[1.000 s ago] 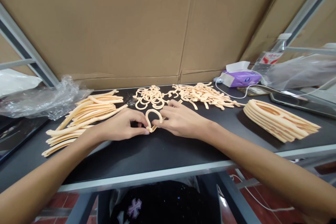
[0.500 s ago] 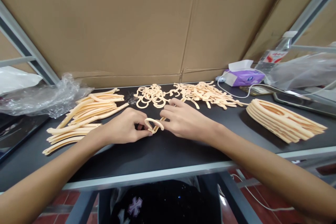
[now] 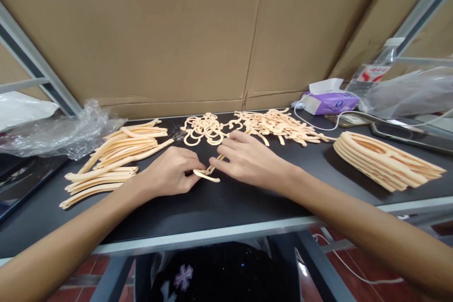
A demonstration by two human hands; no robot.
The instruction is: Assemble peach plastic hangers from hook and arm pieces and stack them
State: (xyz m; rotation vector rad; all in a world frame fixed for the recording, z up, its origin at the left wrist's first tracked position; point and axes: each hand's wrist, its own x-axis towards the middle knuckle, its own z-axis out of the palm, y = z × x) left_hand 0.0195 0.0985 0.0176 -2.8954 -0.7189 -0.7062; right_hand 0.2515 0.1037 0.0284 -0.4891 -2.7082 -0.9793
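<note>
Worn on the head, facing forward and down across the black tabletop (image 3: 269, 207) to the cardboard (image 3: 170, 33) behind. Near the left hand (image 3: 173, 171) and right hand (image 3: 246, 160), looking from above and behind both. Perhaps slightly tilted, though hard to judge from such stretched edges.

From my remote station I see a smooth, matt black tabletop (image 3: 219, 212) with a satin metal edge (image 3: 205, 236); on it, smooth, faintly shiny plastic-looking pieces (image 3: 129, 151); behind it, dull cardboard (image 3: 170, 33); at its left end, crinkled, glossy clear film (image 3: 85, 130)
</note>
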